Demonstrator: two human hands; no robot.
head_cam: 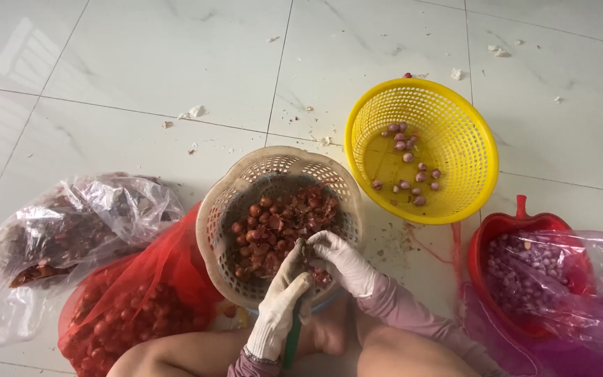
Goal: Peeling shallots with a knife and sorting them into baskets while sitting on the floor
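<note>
Both gloved hands, left hand (282,297) and right hand (343,262), grip closed on a small shallot (306,253) over the beige basket (212,223). Peeling goes best when skins drop straight below the grip, with a green-handled knife (292,342) angled away from fingers.

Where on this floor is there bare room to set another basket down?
The widest bare tiles lie beyond the beige basket and left of the yellow basket, with only small peel scraps. Another patch lies beyond the red bowl, right of the yellow basket. Near the gloved hands it is crowded: clear bag, red mesh sack, baskets.
</note>
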